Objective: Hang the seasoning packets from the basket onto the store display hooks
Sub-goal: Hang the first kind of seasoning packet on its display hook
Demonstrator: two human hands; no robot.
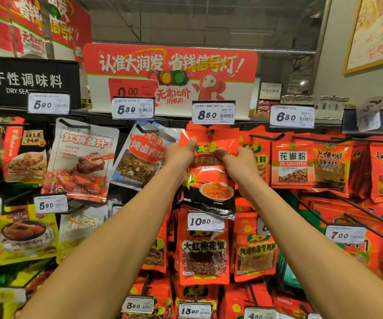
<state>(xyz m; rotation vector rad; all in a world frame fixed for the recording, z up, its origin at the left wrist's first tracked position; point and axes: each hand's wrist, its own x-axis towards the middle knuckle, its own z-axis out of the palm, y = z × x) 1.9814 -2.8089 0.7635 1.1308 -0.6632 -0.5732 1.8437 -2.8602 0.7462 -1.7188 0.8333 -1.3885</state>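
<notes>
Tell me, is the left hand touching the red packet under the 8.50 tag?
Touching. The head view shows the left hand pinching the red packet's upper left edge, thumb on its front; the right hand grips the other side.

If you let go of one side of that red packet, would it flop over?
Probably, a bit. The red seasoning packet looks like thin glossy film that creases where the left hand and right hand pinch it. Its shine suggests it is slippery. It looks light, so it would likely swing rather than drop hard.

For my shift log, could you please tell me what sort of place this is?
A supermarket's dry seasoning aisle: price tags clipped on hooks, rows of hanging packets, and a black aisle sign.
</notes>
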